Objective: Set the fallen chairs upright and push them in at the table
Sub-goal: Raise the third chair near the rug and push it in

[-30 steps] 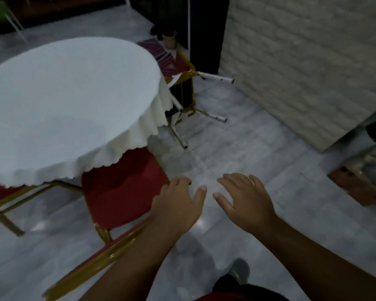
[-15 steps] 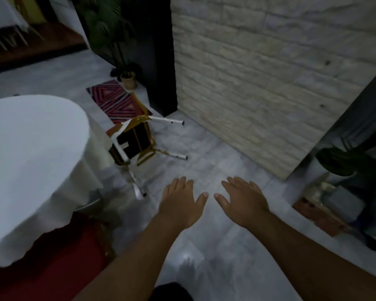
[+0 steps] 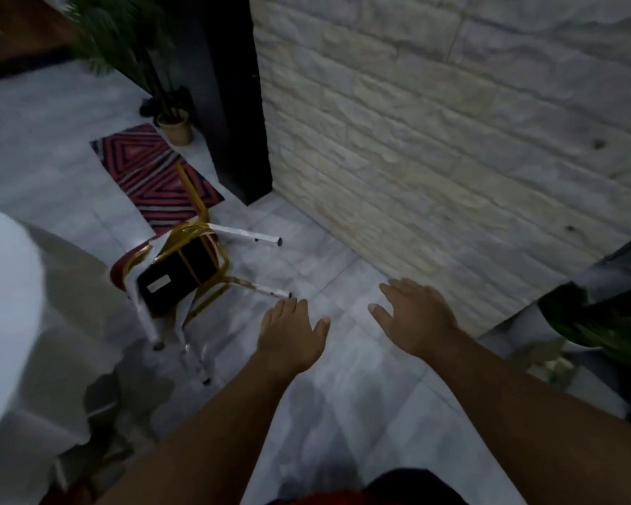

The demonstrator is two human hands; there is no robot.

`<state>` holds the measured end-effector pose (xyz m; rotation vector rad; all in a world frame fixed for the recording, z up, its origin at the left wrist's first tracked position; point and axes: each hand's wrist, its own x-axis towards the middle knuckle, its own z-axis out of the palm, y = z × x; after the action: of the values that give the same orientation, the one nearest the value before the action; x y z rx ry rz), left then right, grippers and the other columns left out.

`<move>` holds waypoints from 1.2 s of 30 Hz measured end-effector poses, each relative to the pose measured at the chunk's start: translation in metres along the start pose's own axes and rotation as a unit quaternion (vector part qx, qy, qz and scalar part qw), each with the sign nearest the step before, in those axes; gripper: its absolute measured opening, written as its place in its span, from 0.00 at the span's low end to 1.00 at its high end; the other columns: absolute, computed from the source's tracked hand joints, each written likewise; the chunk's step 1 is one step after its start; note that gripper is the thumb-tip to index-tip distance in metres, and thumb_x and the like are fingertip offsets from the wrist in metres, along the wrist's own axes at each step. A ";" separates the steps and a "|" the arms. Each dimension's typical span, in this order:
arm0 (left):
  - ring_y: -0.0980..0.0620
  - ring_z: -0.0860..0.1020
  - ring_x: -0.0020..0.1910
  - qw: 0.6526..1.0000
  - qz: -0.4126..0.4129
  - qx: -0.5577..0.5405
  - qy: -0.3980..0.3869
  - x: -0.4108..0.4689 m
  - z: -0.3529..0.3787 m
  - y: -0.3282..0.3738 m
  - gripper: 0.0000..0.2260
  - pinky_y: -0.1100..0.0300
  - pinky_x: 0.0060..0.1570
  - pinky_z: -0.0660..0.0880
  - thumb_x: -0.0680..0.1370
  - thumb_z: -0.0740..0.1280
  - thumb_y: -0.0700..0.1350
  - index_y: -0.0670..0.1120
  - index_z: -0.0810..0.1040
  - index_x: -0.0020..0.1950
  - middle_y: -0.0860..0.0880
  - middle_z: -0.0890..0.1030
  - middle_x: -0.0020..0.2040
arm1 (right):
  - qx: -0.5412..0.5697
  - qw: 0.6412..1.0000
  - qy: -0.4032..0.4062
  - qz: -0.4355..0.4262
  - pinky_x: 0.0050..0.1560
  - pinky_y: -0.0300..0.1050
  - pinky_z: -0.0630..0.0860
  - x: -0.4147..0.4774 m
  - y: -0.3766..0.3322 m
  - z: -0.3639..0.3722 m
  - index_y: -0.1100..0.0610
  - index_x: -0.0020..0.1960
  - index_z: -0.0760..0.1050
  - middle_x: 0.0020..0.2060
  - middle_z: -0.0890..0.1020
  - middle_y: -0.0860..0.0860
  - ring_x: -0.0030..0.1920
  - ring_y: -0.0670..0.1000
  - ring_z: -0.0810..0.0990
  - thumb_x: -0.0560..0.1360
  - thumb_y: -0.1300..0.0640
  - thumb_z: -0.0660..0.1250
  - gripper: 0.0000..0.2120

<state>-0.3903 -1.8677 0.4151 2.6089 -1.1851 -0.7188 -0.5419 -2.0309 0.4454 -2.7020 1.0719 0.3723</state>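
Item: my left hand (image 3: 292, 333), palm down, fingers spread loosely, empty, held above the grey tiled floor (image 3: 343, 395). It touches nothing; its fingertips sit near the tip of the closest chair leg, but apart from it.

Item: my right hand (image 3: 412, 315), likewise palm down, fingers apart, nothing in it. It hovers over the floor close to the foot of the pale stone wall (image 3: 434, 140). My two hands are apart from each other, thumbs pointing inward.

Item: fallen chair (image 3: 182, 271), gold metal frame, red seat cushion, lying tipped over on the floor with its dark underside turned toward me. Four legs stick out, white toward their ends; two point right, two point down toward me. It lies just beside the desk, ahead and left of my left hand.

Item: desk (image 3: 11, 322), draped in a white cloth, its edge filling the left of the view.

Item: patterned rug (image 3: 153, 173), red and dark zigzags, on the floor behind the chair.

Item: potted plant (image 3: 175, 129) beyond the rug, against a dark pillar (image 3: 230, 103).

Item: second plant (image 3: 605, 322), dark leaves, at the right edge.
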 end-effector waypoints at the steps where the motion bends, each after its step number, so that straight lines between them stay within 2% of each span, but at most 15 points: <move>1: 0.42 0.59 0.80 1.000 0.003 0.008 0.002 0.023 -0.002 0.005 0.30 0.47 0.79 0.54 0.83 0.54 0.61 0.43 0.61 0.79 0.41 0.63 0.80 | -0.003 1.000 -0.006 0.000 0.79 0.54 0.51 0.021 0.008 -0.006 0.52 0.80 0.57 0.81 0.59 0.51 0.81 0.52 0.55 0.83 0.37 0.49 0.31; 5: 0.42 0.64 0.76 0.999 -0.010 0.051 0.001 0.117 -0.012 0.025 0.27 0.47 0.76 0.59 0.83 0.56 0.60 0.42 0.67 0.75 0.41 0.69 0.75 | -0.019 0.999 -0.033 -0.013 0.79 0.55 0.51 0.114 0.035 -0.022 0.52 0.81 0.56 0.81 0.58 0.51 0.81 0.52 0.54 0.83 0.36 0.48 0.32; 10: 0.41 0.60 0.79 0.996 -0.089 0.013 0.001 0.214 -0.031 0.048 0.30 0.45 0.79 0.56 0.83 0.55 0.60 0.42 0.62 0.79 0.41 0.65 0.79 | -0.010 0.996 -0.054 -0.077 0.79 0.54 0.52 0.225 0.058 -0.048 0.53 0.80 0.57 0.81 0.59 0.51 0.80 0.52 0.55 0.83 0.37 0.49 0.31; 16: 0.40 0.62 0.78 0.985 -0.167 -0.034 0.014 0.305 -0.070 0.049 0.29 0.45 0.78 0.58 0.83 0.55 0.60 0.41 0.63 0.77 0.40 0.66 0.78 | -0.063 0.986 -0.067 -0.140 0.79 0.54 0.51 0.373 0.071 -0.089 0.53 0.80 0.57 0.80 0.60 0.51 0.80 0.51 0.55 0.82 0.38 0.50 0.31; 20: 0.41 0.65 0.76 0.973 -0.217 -0.071 0.034 0.377 -0.094 0.024 0.28 0.44 0.76 0.61 0.83 0.55 0.62 0.44 0.67 0.75 0.41 0.69 0.75 | -0.075 0.978 -0.056 -0.189 0.78 0.53 0.52 0.470 0.035 -0.112 0.53 0.80 0.59 0.80 0.61 0.51 0.79 0.52 0.57 0.82 0.38 0.51 0.31; 26: 0.42 0.64 0.77 0.964 -0.249 -0.077 0.051 0.486 -0.147 -0.027 0.30 0.46 0.76 0.59 0.83 0.54 0.62 0.43 0.64 0.77 0.42 0.68 0.77 | -0.096 0.966 -0.101 -0.217 0.79 0.52 0.46 0.577 -0.039 -0.148 0.52 0.81 0.53 0.82 0.55 0.50 0.81 0.51 0.52 0.83 0.38 0.48 0.31; 32: 0.41 0.61 0.79 0.952 -0.277 -0.099 0.080 0.582 -0.213 -0.081 0.30 0.45 0.78 0.58 0.83 0.55 0.61 0.42 0.62 0.79 0.40 0.65 0.79 | -0.089 0.953 -0.110 -0.266 0.79 0.50 0.46 0.690 -0.105 -0.180 0.53 0.81 0.53 0.82 0.55 0.50 0.81 0.50 0.52 0.84 0.39 0.49 0.31; 36: 0.42 0.60 0.80 0.932 -0.330 -0.130 0.079 0.633 -0.241 -0.114 0.31 0.45 0.79 0.58 0.83 0.55 0.61 0.43 0.60 0.80 0.41 0.64 0.80 | -0.124 0.935 -0.136 -0.304 0.78 0.50 0.47 0.771 -0.140 -0.194 0.53 0.81 0.54 0.81 0.56 0.50 0.80 0.51 0.54 0.84 0.41 0.49 0.29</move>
<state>0.1616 -2.2723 0.3605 2.7474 -0.1227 -0.6864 0.1280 -2.4801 0.4056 -2.8943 0.0942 0.7701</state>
